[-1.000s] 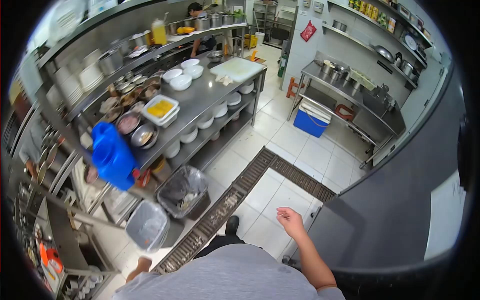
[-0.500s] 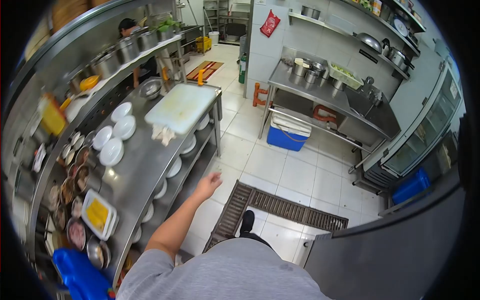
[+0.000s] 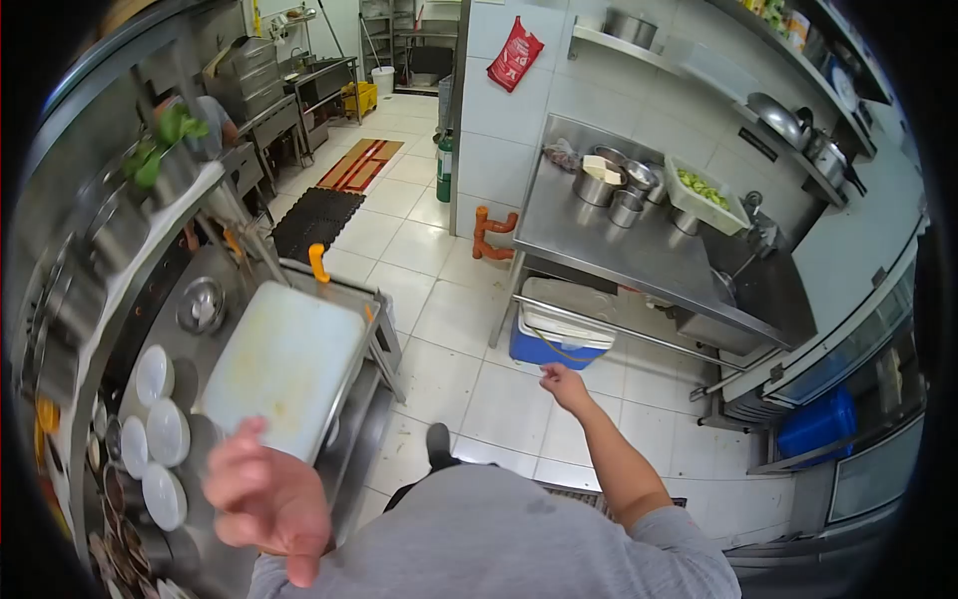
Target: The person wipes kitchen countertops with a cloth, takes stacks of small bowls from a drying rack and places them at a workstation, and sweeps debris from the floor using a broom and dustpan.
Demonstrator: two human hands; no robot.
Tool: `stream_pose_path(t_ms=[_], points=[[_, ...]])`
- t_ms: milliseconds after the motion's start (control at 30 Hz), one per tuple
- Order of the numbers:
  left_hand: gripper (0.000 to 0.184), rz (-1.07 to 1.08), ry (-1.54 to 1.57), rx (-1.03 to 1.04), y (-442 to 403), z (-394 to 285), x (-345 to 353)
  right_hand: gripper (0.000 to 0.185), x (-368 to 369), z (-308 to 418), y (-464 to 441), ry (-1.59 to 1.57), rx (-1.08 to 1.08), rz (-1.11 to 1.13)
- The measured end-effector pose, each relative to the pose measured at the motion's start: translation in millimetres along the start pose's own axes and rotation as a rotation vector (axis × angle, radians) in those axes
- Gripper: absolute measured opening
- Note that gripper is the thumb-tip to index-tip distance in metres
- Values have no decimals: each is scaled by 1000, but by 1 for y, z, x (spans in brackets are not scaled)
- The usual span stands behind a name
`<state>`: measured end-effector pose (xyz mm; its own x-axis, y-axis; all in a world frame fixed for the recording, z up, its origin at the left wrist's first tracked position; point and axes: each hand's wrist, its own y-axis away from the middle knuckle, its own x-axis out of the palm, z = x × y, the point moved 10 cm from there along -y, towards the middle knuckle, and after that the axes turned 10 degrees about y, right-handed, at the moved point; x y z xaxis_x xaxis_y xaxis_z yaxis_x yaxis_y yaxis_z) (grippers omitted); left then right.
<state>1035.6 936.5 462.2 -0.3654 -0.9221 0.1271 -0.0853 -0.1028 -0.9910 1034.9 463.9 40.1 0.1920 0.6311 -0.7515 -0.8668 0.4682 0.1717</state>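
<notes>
White cutting board [image 3: 286, 359] lies on the steel tabletop [image 3: 204, 359] at twelve o'clock from the nearer left hand [image 3: 269, 499], long axis toward one o'clock, while left fingers are loosely spread and right hand [image 3: 567, 388] half-curled, both empty.

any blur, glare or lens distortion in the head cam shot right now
Head view: the left hand is blurred, the right hand looks crisper; head view: black rounded corners, with the left-side shelf bowed by what looks like a wide lens; head view: a bright sheen on the floor tiles.
</notes>
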Motion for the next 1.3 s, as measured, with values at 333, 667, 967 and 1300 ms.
stream_pose_path(t_ms=[333, 667, 967, 1300], points=[[65, 1094, 1246, -1034, 75, 366, 163, 23, 75, -122, -86, -30, 203, 276], [63, 1078, 1237, -1049, 66, 655, 150, 24, -43, 181, -588, -327, 96, 379], [51, 514, 1188, -1127, 52, 933, 17, 38, 30, 412, -923, 40, -358, 533], [40, 358, 920, -1584, 56, 1362, -12, 26, 114, 228, -1090, -520, 598, 555]])
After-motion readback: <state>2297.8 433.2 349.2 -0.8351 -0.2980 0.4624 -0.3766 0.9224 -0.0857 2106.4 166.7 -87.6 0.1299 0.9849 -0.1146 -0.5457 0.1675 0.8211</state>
